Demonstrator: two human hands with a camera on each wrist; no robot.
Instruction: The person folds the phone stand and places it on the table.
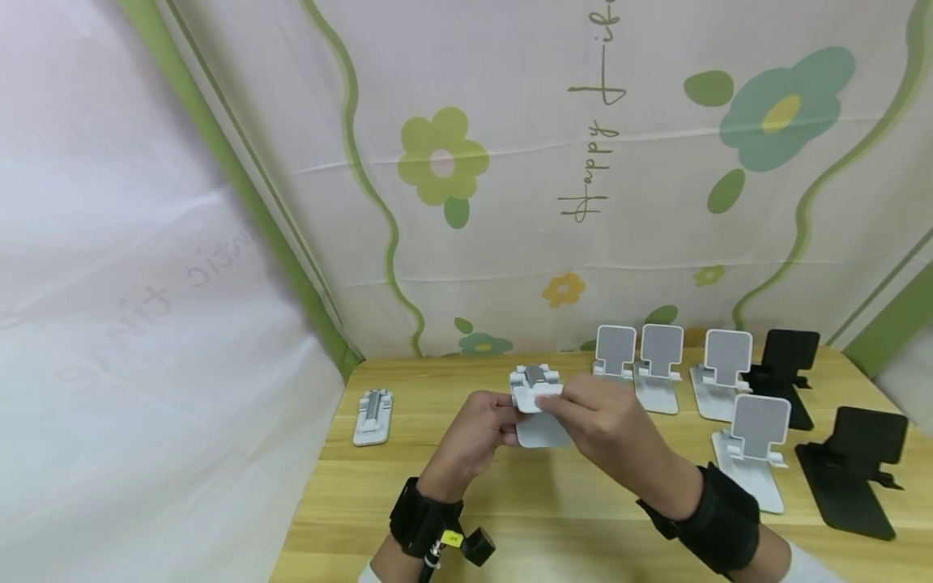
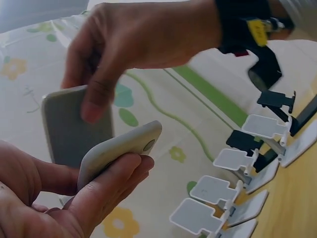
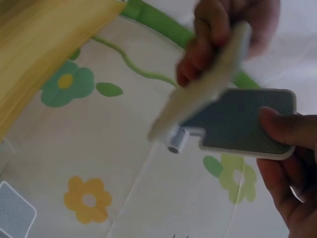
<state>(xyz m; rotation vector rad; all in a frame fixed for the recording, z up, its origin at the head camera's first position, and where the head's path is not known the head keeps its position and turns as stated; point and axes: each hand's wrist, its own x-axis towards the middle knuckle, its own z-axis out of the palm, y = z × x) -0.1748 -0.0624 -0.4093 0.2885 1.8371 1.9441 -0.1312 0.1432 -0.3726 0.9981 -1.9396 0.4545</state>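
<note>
A white phone stand (image 1: 545, 433) is held in the air above the wooden table (image 1: 408, 494), its 2 plates swung apart at an angle. The left hand (image 1: 477, 433) grips 1 plate between thumb and fingers; the right hand (image 1: 605, 425) pinches the other. To the left lies 1 folded white stand (image 1: 372, 418); to the right, 4 white stands (image 1: 760, 419) and 2 black stands (image 1: 867, 433) are opened up. The curtain (image 1: 510, 219) behind reads "Happy" sideways, the next word cut off by the frame; fainter, mirrored lettering (image 1: 207, 265) marks the left-hand cloth. A yellow tag (image 1: 452, 538) by the left wristband (image 1: 426, 517) bears print too small to read.
</note>
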